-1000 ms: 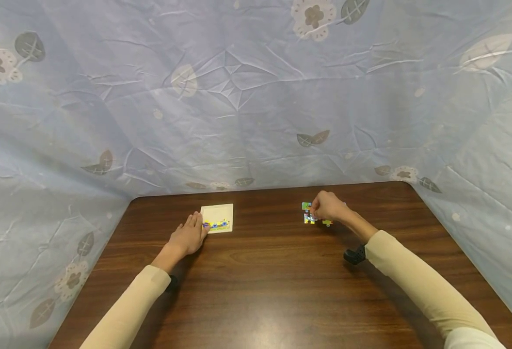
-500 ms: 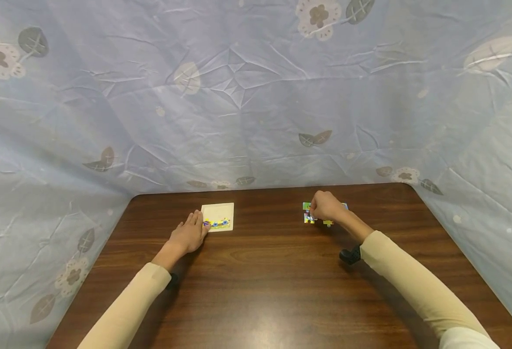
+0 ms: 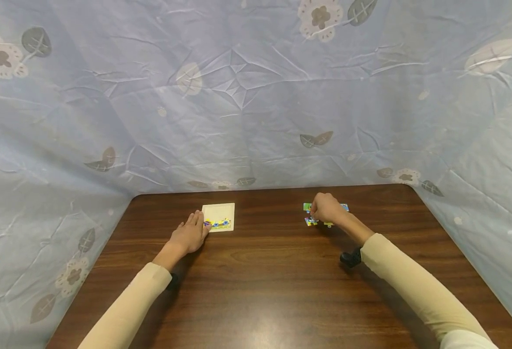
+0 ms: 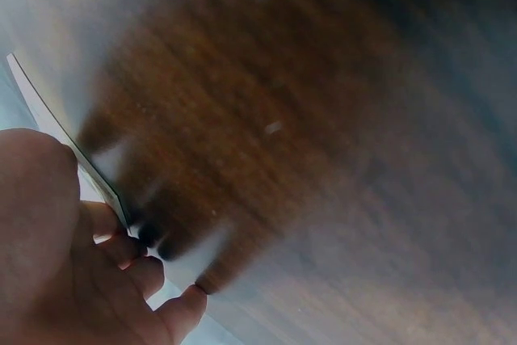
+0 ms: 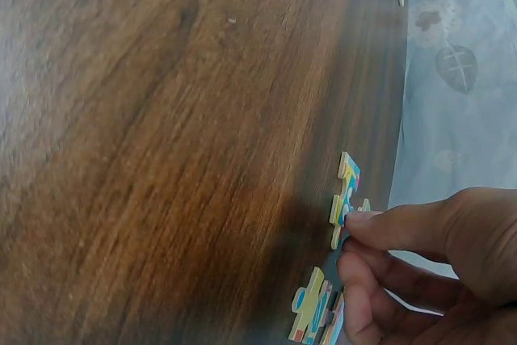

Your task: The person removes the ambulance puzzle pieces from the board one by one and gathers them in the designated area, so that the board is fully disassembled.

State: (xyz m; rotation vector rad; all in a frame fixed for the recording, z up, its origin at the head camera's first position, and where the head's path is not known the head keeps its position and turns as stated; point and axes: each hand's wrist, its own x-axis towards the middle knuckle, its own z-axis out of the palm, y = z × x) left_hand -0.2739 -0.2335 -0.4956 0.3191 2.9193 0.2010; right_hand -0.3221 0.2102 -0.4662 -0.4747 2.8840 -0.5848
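My left hand [image 3: 189,235] lies at the left side of a square cream puzzle board [image 3: 218,213], its fingers extended and touching the edge. A strip of yellow and blue picture fills the board's near side. In the left wrist view the board's thin edge [image 4: 60,131] shows beside the fingers. At the right my right hand [image 3: 326,208] pinches a colourful jigsaw piece [image 5: 346,199] between thumb and fingers, low at the tabletop. More jigsaw pieces [image 5: 311,305] lie by the hand, partly hidden beneath it. A green piece [image 3: 307,206] sits just left of the knuckles.
The dark brown wooden table [image 3: 256,281] spreads in front of me. A pale blue flowered cloth [image 3: 247,97] hangs along its back and sides. Black wrist devices [image 3: 350,258] sit under the sleeve cuffs.
The jigsaw piece under my right fingers has turned slightly and now sits at a tilt to its neighbours. My left hand stays on the board's edge.
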